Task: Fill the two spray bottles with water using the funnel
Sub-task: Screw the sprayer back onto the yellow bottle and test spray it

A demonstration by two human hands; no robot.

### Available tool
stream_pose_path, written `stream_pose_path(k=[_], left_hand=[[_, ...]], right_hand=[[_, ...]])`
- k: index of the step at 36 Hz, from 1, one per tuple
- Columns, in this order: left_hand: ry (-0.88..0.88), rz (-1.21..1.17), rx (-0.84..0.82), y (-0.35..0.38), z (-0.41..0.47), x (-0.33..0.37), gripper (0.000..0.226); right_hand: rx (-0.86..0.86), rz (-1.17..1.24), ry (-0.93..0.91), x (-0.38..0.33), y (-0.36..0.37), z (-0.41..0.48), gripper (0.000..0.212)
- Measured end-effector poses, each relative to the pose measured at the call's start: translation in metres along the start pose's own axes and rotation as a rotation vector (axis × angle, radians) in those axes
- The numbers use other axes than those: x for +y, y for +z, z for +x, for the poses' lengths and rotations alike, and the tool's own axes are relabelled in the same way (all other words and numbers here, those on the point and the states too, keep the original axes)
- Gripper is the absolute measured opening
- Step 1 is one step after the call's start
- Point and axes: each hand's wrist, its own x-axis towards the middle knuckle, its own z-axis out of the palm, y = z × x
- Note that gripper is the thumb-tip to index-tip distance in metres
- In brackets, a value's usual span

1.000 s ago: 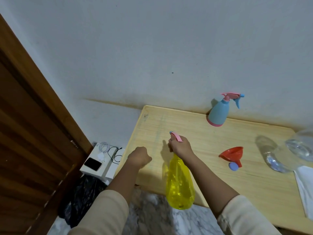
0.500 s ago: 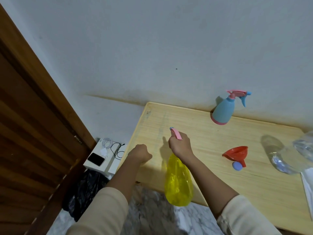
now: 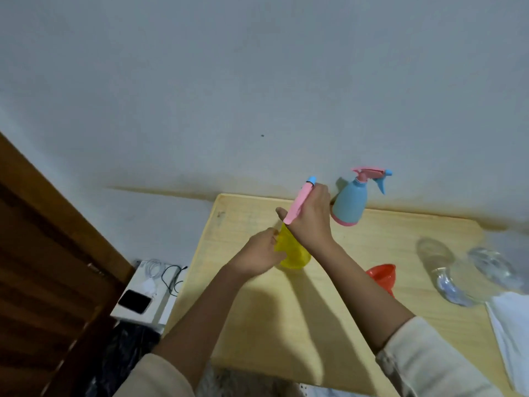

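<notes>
Yellow spray bottle (image 3: 293,253) stands on the desk (image 3: 372,253) near its 10 o'clock corner. My right grip (image 3: 310,219) is clamped on its pink sprayer head (image 3: 299,204); my left grip (image 3: 263,250) is closed around the body. I judge a hard twist could tip the bottle or knock the blue spray bottle (image 3: 349,200) at 1 o'clock. The red funnel (image 3: 383,277) waits at 4 o'clock, unused.

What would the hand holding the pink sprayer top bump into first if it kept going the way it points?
Probably the blue spray bottle. The right hand points up and away toward the wall, and that bottle stands just beside it on the wooden table. Depth is unclear, so it might slip past and reach the wall.
</notes>
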Motion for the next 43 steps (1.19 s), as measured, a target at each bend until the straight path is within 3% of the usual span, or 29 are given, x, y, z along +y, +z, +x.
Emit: stream_pose_path(k=[3, 5, 8, 13, 15, 18, 25, 35, 40, 43], left_hand=[[0.019, -0.022, 0.008, 0.021, 0.032, 0.003, 0.089], [0.008, -0.066, 0.137, 0.036, 0.055, 0.003, 0.107], [0.008, -0.131, 0.266, 0.051, 0.089, 0.007, 0.105], [0.152, 0.089, 0.349, 0.054, 0.151, -0.004, 0.092], [0.163, 0.109, 0.247, 0.041, 0.166, -0.007, 0.073], [0.195, 0.046, 0.120, 0.020, 0.181, -0.001, 0.063], [0.196, -0.108, 0.059, 0.009, 0.209, -0.011, 0.077], [0.148, -0.137, 0.028, 0.013, 0.220, -0.027, 0.095], [0.233, -0.122, 0.121, 0.015, 0.221, -0.024, 0.078], [0.234, -0.088, 0.164, 0.019, 0.223, -0.034, 0.082]], right_hand=[[0.099, -0.004, 0.052, 0.009, 0.000, 0.026, 0.067], [0.160, 0.008, 0.116, 0.014, 0.002, 0.042, 0.070], [0.192, 0.032, 0.208, 0.025, 0.008, 0.064, 0.074], [0.153, 0.036, 0.272, 0.057, 0.017, 0.093, 0.077], [0.101, 0.053, 0.275, 0.071, 0.016, 0.101, 0.075], [0.037, 0.107, 0.253, 0.085, 0.017, 0.107, 0.070], [0.162, 0.190, 0.156, 0.090, 0.024, 0.111, 0.052], [0.278, 0.152, 0.124, 0.089, 0.031, 0.107, 0.057], [0.251, 0.219, 0.160, 0.090, 0.030, 0.107, 0.056], [0.251, 0.237, 0.171, 0.090, 0.029, 0.107, 0.056]])
